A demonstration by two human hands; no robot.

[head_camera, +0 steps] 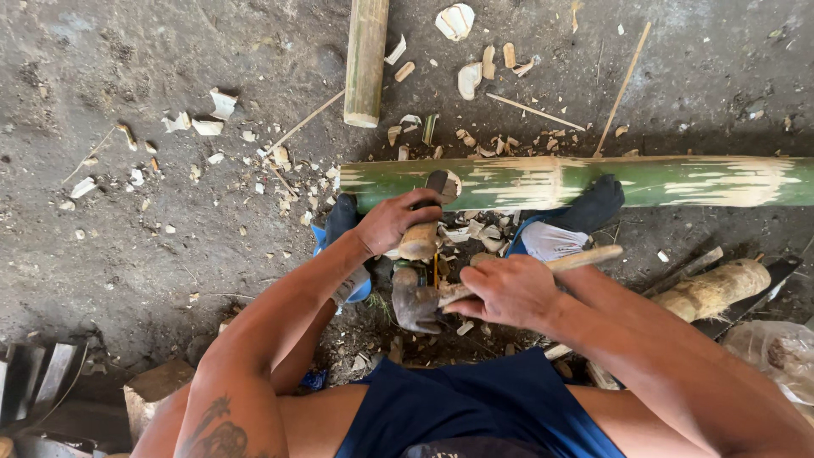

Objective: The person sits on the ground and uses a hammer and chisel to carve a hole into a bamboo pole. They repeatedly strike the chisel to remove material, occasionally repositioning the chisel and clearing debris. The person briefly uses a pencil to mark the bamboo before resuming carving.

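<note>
A long green bamboo pole [593, 181] lies across the dirt floor, its skin partly shaved pale. My two feet in dark socks [593, 203] and blue sandals rest against it. My left hand [392, 220] grips a chisel [421, 237] by its thick wooden handle, with the dark blade set on the pole near its left end. My right hand [507, 293] holds a hammer [417, 302] by its wooden handle. The metal head hangs just below the chisel handle's butt, close to it but apart.
A second bamboo piece [366, 59] lies at the top. Pale chips [458, 21] and thin sticks [623, 85] litter the ground. A large blade with a thick wooden handle [714, 289] lies at right beside a plastic bag [776, 352]. Metal scraps [38, 377] sit at bottom left.
</note>
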